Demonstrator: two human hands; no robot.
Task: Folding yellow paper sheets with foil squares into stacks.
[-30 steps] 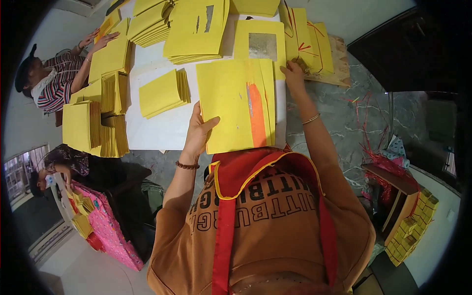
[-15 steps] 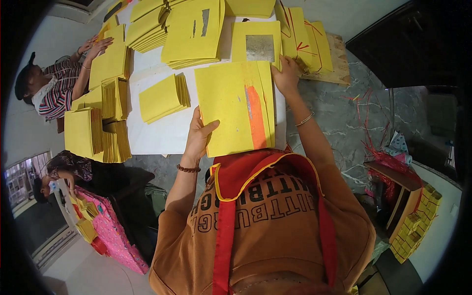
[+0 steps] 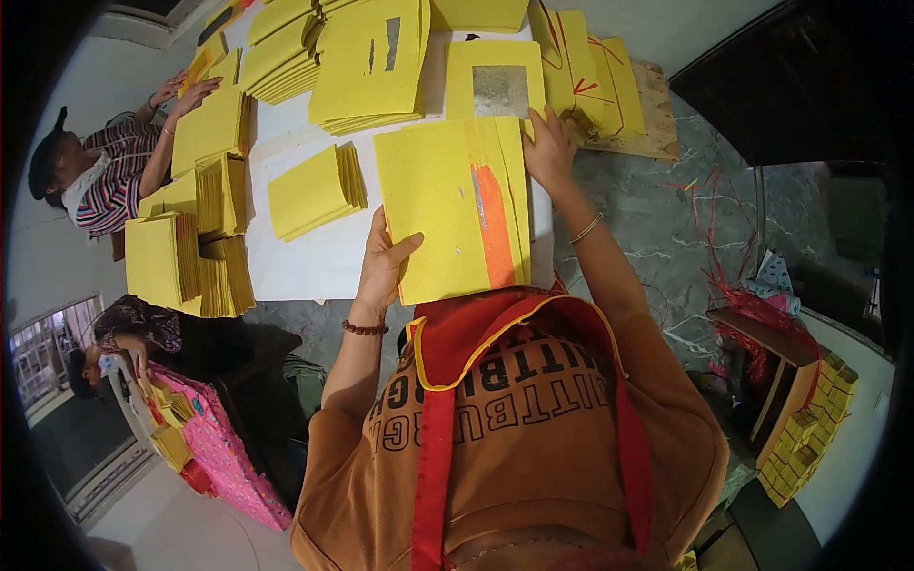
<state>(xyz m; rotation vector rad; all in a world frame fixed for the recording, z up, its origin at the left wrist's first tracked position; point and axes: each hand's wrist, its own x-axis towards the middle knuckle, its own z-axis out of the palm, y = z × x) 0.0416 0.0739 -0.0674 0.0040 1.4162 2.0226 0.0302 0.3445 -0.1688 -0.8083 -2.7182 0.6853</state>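
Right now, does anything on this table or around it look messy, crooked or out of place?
Mostly tidy: the yellow paper stacks sit in neat piles on the white table. The odd spot is off the table, to the right, where loose red strings lie scattered over the marble floor.

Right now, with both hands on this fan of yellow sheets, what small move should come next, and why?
Probably pull the sheets together into one even stack. The left hand grips the lower left edge of the yellow sheets while the right hand presses their top right corner, and the sheets lie fanned out, edges and an orange stripe showing.
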